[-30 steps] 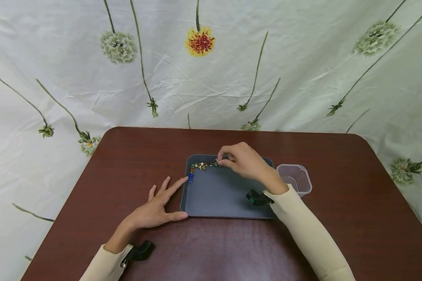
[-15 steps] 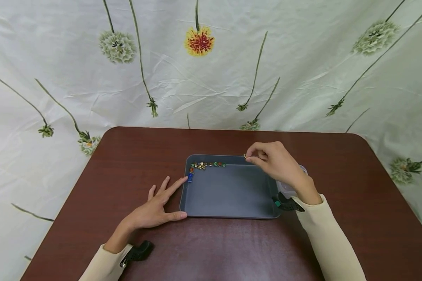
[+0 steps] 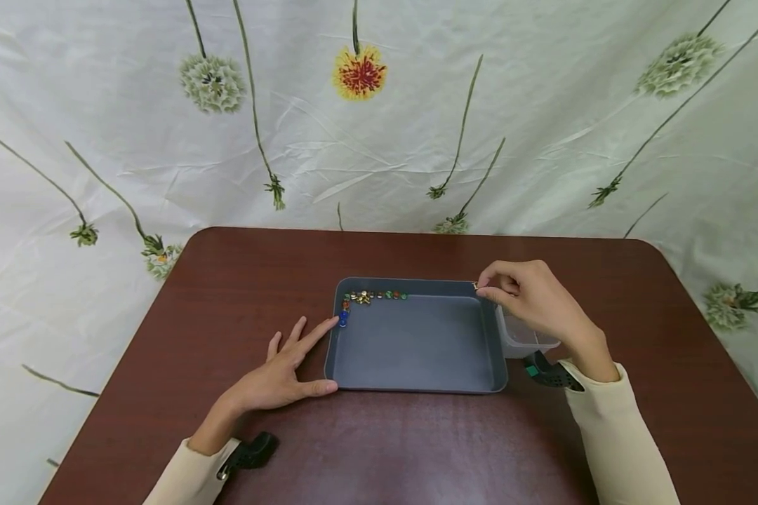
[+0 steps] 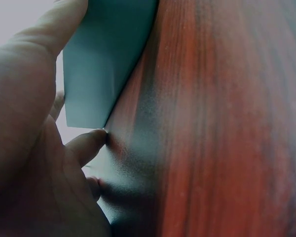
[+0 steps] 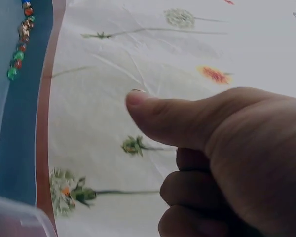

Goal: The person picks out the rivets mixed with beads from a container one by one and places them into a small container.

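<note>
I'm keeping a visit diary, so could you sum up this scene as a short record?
Left hand: spread, at the grey tray's left edge
Right hand: pinches a small gold-coloured piece near the tray's far right corner
Beads: green, red, gold and blue, in a bent row at the tray's far left corner
Clear plastic tub: right of the tray, partly hidden

Right of frame center, my right hand [image 3: 533, 298] pinches a gold piece [image 3: 476, 285]; lower left, my left hand [image 3: 274, 380] touches the tray [image 3: 410, 347].
</note>
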{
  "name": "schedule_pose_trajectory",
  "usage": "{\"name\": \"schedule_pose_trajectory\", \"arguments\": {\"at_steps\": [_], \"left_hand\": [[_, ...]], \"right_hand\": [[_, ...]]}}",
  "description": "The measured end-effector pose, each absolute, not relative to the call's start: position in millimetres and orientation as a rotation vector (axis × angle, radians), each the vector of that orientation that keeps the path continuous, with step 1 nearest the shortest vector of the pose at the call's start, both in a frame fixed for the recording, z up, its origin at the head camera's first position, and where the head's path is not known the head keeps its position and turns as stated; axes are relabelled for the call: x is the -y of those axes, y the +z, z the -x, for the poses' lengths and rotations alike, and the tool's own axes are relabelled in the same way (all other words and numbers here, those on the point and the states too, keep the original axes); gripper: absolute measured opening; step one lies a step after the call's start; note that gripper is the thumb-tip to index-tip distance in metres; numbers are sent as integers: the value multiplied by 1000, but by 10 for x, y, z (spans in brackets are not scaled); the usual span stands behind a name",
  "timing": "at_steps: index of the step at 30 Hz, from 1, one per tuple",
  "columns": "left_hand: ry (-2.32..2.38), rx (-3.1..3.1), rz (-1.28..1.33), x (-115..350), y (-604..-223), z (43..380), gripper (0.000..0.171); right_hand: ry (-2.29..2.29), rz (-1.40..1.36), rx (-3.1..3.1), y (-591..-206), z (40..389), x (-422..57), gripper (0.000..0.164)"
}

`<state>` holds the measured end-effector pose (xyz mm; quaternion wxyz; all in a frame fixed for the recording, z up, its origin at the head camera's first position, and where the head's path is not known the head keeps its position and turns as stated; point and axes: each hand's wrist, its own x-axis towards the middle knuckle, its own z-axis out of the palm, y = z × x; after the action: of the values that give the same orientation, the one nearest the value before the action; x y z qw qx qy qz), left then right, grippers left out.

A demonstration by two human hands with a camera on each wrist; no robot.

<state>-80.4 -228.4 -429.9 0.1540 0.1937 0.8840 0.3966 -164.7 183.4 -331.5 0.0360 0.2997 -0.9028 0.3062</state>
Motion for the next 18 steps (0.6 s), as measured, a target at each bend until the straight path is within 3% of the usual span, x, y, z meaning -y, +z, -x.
{"name": "schedule_pose_trajectory", "arguments": {"at_steps": [18], "left_hand": [[1135, -2533, -557, 2274, -4315, 820, 93]], "right_hand": [[779, -716, 2924, -3161, 1600, -2287, 5]]}}
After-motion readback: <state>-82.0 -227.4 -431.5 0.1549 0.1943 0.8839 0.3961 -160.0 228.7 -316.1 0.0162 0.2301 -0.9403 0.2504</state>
